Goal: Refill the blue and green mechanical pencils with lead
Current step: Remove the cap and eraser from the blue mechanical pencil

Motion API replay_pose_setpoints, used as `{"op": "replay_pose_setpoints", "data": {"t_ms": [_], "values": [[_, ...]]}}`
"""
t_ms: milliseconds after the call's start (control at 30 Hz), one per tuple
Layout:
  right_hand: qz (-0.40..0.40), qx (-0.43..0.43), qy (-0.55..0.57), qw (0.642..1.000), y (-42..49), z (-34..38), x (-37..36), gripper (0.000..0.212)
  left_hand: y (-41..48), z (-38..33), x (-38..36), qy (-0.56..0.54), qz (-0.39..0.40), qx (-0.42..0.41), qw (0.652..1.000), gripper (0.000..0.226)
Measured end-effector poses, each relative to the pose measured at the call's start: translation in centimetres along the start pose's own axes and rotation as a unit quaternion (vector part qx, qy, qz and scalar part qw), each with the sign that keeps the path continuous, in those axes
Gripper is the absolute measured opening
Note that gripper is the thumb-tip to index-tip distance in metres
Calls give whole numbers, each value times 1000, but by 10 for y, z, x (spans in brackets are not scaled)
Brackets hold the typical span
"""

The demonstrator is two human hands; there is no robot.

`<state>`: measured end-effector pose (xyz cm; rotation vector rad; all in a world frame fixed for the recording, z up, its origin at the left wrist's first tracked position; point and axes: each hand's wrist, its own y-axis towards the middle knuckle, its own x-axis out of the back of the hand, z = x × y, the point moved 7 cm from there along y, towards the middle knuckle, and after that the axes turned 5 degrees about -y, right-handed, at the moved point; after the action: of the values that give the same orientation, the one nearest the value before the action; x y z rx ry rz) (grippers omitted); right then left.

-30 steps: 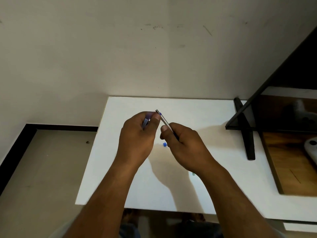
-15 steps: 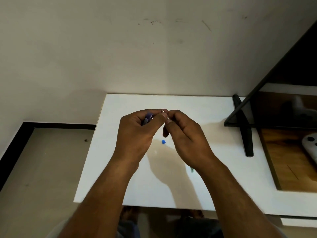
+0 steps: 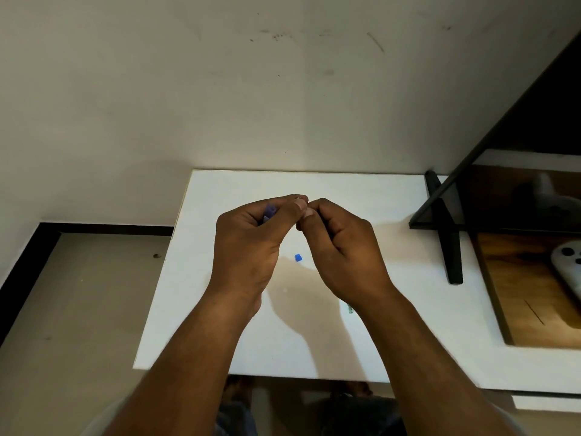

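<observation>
My left hand [image 3: 248, 247] is closed on a small violet-blue case [image 3: 269, 211], of which only the top shows between thumb and fingers. My right hand [image 3: 342, 250] is curled around the blue mechanical pencil, which the fingers now hide. The fingertips of both hands meet above the white table [image 3: 408, 309]. A small blue cap [image 3: 298, 257] lies on the table between my hands. A sliver of the green pencil [image 3: 350, 308] shows beside my right wrist, the rest hidden under the forearm.
A black monitor [image 3: 503, 152] with its black stand foot [image 3: 452, 256] occupies the right side of the table. A wooden surface [image 3: 518, 294] with a white controller [image 3: 569, 269] lies further right. The wall stands behind, with floor on the left.
My right hand has swung the pencil's top end up to my left fingertips; the pencil, plainly visible a second ago, is now hidden. The hands have closed together.
</observation>
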<state>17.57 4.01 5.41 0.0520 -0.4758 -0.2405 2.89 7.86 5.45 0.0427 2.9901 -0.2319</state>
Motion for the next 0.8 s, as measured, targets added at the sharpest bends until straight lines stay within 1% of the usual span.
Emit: {"op": "replay_pose_setpoints", "data": {"t_ms": [367, 533, 600, 700, 800], "values": [[1, -20, -18, 1000, 1, -3, -2, 42, -1, 3, 0, 10, -15, -5, 1000, 6], [4, -7, -44, 999, 1, -1, -2, 54, 1, 2, 5, 0, -40, -17, 999, 6], [8, -1, -47, 999, 1, -1, -2, 55, 3, 2, 8, 0, -49, -14, 999, 6], [21, 0, -55, 998, 2, -4, -3, 50, 5, 4, 11, 0, -56, -1, 998, 7], [28, -10, -47, 998, 4, -10, -2, 34, 8, 6, 15, 4, -66, 17, 998, 9]]}}
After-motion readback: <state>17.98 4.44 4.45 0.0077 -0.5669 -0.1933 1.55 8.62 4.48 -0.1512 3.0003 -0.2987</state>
